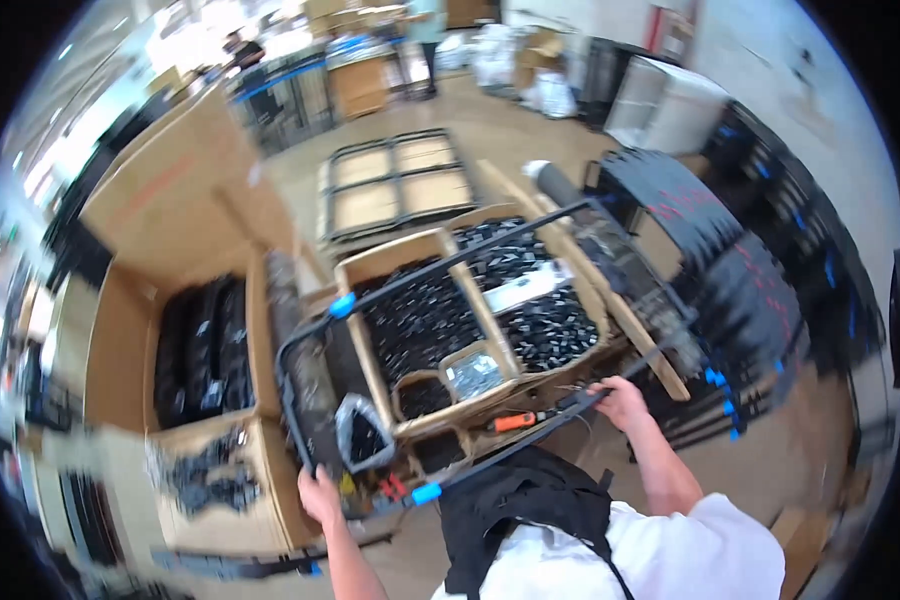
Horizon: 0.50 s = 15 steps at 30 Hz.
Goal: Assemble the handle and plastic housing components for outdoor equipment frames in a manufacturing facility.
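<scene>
And here the left grip [320, 497] and right grip [622, 402] both clasp the dark frame [515, 446], blue sleeves [341, 305] already on, loose black parts [425, 325] boxed beyond, remaining work unclear!

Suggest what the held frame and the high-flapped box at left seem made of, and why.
Frame: probably metal, perhaps painted; slim dark bars, one corner rounded, though plastic is possible.
High-flapped box: likely cardboard, matte brown, with broad flat panels.
</scene>
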### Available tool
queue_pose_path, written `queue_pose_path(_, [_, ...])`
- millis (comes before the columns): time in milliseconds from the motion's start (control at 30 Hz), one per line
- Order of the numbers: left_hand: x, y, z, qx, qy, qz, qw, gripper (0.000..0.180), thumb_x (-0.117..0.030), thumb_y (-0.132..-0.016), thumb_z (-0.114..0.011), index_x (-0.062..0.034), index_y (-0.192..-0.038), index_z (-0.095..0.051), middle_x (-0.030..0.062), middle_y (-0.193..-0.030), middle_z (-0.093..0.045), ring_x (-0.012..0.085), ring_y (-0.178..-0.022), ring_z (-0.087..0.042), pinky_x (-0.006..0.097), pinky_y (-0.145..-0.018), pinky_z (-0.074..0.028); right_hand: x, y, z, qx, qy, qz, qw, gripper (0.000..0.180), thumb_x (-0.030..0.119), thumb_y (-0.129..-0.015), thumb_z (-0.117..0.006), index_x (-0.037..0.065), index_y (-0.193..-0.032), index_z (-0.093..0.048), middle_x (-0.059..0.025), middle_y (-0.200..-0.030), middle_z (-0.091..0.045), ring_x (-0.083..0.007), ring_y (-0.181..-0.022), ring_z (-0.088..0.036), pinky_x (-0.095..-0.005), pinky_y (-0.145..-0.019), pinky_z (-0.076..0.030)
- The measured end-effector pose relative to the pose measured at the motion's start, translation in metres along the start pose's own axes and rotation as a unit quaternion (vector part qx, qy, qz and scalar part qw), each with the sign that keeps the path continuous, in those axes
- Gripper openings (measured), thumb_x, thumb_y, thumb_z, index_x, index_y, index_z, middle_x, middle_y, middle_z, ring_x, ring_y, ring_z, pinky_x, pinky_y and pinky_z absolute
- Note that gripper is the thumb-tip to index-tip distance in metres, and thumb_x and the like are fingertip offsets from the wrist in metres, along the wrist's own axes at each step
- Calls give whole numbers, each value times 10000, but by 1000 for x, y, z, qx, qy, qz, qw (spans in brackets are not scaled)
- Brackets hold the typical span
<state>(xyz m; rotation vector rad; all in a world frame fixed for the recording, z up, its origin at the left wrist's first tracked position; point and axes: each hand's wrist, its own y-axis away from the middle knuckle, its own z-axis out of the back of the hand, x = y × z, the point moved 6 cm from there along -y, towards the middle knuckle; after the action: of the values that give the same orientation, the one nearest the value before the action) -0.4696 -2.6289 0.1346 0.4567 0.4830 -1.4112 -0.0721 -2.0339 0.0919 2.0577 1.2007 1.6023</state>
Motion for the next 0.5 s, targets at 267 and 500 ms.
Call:
queue_pose_path(267, [14, -1, -21, -36, -129, -34, 990, 477, -355, -1018, -656, -10, -1347, -670, 229, -1277, -715, 446, -1143, -673, 513, -966, -524, -10, 5, 18, 35, 9, -21, 999, 469, 28, -850, -566, 49, -1314, -500, -149, -1169, -721, -344, -1110, -720, -503, -1000, -536])
queue_pose_path(500, [-18, 3, -10, -107, -85, -116, 984, 474, -211, -1021, -662, 90, -1382, -601, 294, -1379, -635, 432, -1254, -621, 486, -1090, -479, 4, -49, 79, -38, 449, 19, 892, 408, 261, -904, -691, 33, -1242, -695, -167, -1226, -740, -338, -1070, -729, -436, -899, -587])
